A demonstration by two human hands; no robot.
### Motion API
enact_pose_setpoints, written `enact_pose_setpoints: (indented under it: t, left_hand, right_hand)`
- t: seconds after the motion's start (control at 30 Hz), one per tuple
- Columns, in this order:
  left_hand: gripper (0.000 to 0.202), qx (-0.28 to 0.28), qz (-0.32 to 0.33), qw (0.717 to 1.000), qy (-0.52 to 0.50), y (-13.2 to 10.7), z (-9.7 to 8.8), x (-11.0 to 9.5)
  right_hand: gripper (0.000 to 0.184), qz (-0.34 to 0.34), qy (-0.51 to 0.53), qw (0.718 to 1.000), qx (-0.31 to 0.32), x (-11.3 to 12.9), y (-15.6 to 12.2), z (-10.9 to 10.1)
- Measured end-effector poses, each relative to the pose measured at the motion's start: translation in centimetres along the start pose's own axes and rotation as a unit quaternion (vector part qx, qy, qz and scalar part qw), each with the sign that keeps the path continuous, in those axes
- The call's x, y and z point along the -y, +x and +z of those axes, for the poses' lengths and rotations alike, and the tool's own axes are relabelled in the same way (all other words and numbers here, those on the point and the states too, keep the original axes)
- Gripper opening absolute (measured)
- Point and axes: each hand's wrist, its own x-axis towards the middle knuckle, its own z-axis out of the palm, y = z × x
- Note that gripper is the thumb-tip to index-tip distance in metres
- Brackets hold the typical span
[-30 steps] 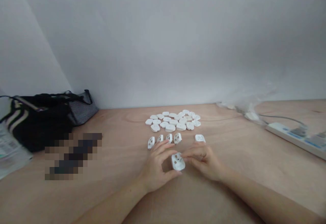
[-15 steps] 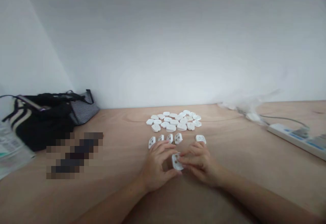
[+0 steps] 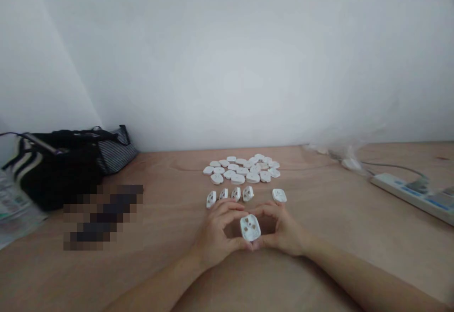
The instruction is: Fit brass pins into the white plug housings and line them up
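Note:
A white, rounded-square plug housing (image 3: 250,228) with several brass-coloured bits in its face is held between my two hands, its inner side towards me. My left hand (image 3: 222,229) grips its left side with thumb and fingers. From the right, my right hand (image 3: 283,229) pinches it too, both thumbs meeting at the lower edge. Just beyond my fingers stands a short row of similar plug housings (image 3: 248,194) with brass-coloured bits. A single white plug cover (image 3: 279,195) lies right of that row. Farther back, a cluster of white plug pieces (image 3: 238,178) is spread out.
A black bag (image 3: 60,175) and a clear plastic packet (image 3: 17,208) are at the left, near a blurred-out dark object (image 3: 106,217). At the right lie a white power strip (image 3: 407,194) with a grey cable and a crumpled clear plastic bag (image 3: 351,156). A wall rises behind the wooden table (image 3: 170,208).
The held plug housing has turned to face me more fully. My right fingers have moved off its face to its edge, and both thumbs now meet beneath it.

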Motion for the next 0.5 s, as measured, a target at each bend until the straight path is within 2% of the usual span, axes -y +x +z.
enact_pose_setpoints:
  t: [0.1, 0.17, 0.27, 0.33, 0.4, 0.5]
  left_hand:
    - [0.066, 0.002, -0.044, 0.999, -0.016, 0.0, -0.1, -0.1]
    - [0.072, 0.024, -0.076, 0.997, -0.017, 0.0, -0.1, -0.2]
    - [0.055, 0.075, -0.088, 0.993, -0.012, 0.1, -0.1, -0.3]
    - [0.04, 0.108, -0.082, 0.991, -0.01, 0.2, 0.0, -0.4]
    - [0.034, 0.13, -0.081, 0.988, -0.006, 0.2, 0.1, -0.5]
    - [0.039, 0.141, -0.088, 0.986, 0.014, 0.1, 0.2, -0.5]
  right_hand:
    - [0.043, 0.015, 0.015, 1.0, -0.011, 0.0, -0.1, -0.2]
    - [0.036, 0.01, -0.029, 0.999, -0.035, -0.3, 0.2, -0.8]
    - [0.035, 0.007, -0.156, 0.983, -0.101, -1.6, 1.3, -2.0]
    - [0.036, 0.023, -0.245, 0.962, -0.117, -2.8, 2.2, -2.6]
    - [0.039, 0.04, -0.29, 0.949, -0.116, -3.8, 3.1, -2.8]
    - [0.038, 0.04, -0.303, 0.947, -0.094, -4.6, 3.8, -2.3]
